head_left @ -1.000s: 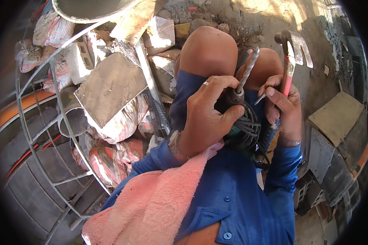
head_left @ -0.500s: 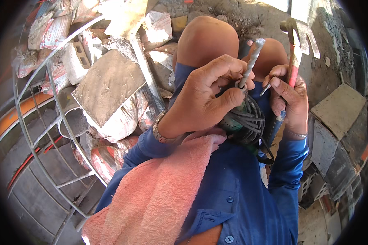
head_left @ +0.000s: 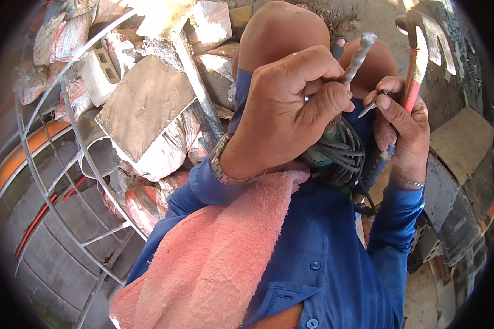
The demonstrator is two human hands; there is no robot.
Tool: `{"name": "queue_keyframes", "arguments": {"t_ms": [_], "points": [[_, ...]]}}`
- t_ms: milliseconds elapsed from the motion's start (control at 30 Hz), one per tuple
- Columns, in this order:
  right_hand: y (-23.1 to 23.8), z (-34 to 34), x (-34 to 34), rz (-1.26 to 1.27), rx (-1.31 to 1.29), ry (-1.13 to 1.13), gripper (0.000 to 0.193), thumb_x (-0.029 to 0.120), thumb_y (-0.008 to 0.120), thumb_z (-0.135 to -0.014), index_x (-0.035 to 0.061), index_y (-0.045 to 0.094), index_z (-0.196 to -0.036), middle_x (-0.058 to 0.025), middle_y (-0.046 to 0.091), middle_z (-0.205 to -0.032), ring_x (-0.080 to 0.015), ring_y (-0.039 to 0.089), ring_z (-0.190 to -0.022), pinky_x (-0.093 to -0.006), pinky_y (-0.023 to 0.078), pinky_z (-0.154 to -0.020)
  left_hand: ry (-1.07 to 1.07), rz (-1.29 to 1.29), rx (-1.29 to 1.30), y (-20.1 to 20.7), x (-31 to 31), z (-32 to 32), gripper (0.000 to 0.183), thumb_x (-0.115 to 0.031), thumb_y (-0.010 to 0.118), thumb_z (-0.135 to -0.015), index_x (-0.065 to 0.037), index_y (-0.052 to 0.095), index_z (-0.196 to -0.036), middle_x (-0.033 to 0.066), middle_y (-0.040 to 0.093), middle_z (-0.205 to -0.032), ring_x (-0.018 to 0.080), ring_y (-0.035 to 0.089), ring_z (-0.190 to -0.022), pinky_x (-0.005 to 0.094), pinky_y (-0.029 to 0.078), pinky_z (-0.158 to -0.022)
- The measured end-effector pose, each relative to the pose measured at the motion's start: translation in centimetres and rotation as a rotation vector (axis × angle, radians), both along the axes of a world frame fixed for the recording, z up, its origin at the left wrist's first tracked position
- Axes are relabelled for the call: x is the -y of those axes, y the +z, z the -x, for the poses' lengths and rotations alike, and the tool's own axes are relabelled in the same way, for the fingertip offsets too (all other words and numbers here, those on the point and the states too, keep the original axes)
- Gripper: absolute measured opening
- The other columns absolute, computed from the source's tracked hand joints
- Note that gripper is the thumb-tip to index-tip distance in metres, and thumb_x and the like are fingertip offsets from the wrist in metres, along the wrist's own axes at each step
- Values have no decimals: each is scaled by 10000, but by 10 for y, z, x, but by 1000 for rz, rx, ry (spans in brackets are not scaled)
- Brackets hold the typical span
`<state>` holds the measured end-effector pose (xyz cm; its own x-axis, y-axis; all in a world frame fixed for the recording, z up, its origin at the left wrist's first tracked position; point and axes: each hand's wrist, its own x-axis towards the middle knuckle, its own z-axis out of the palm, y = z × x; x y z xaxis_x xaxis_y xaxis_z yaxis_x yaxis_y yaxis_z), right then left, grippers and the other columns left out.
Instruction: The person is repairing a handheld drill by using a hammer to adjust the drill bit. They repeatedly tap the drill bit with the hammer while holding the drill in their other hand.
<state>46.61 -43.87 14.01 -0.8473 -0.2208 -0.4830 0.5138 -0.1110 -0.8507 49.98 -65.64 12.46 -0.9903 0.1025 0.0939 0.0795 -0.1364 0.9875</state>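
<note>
A spiral masonry drill bit [head_left: 360, 54] points up from between the fingers of my left hand [head_left: 296, 104]. That hand is closed around the bit's lower end, and its knuckles hide the chuck. Below it sits a green power drill [head_left: 314, 158] in my lap, with black cable [head_left: 343, 148] bundled against it. In my right hand [head_left: 406, 129] is a claw hammer [head_left: 417, 63], head up, its handle red and blue. The same hand pinches a nail [head_left: 369, 107] between thumb and forefinger, its point toward the bit.
A pink towel [head_left: 214, 252] hangs over my front. On the left stand a bent metal frame [head_left: 85, 148], a hollow block [head_left: 100, 74], a dusty board [head_left: 145, 107] and crumpled sacks [head_left: 71, 41]. Boards [head_left: 461, 143] lean at the right.
Both hands have shifted a little to the right in the picture, with the drill, hammer and nail. My left fingers have closed further over the bit's base.
</note>
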Motion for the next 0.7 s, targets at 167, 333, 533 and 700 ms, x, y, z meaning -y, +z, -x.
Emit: {"name": "queue_keyframes", "arguments": {"t_ms": [167,333,533,700], "points": [[13,-8,11,-13,-22,-43,181,43,729,-899,-10,647,-1052,-118,712,-852,-43,470,-435,-196,374,-403,-33,62,7,-6,4,-4,176,-146,599,-1030,30,598,-1043,99,662,-968,197,714,-898,291,549,-784],[21,1,12,-89,-82,115,172,13,742,-882,-17,654,-1027,-113,701,-843,-41,483,-447,-186,373,-419,-120,169,32,-6,14,-4,146,-116,584,-1021,20,562,-1069,80,656,-945,162,673,-916,294,531,-832],[20,3,8,-104,-111,200,146,-7,723,-881,-42,649,-1002,-140,714,-855,-42,494,-445,-181,357,-407,-92,27,39,-11,8,-8,238,8,630,-824,16,592,-1059,145,637,-898,322,631,-844,367,501,-788],[22,2,15,-65,-116,150,126,-26,706,-878,-50,651,-989,-159,722,-870,-45,497,-442,-184,361,-408,-98,-21,66,-9,4,-11,429,64,622,-728,0,560,-1148,147,617,-999,340,617,-957,390,491,-873]]}}
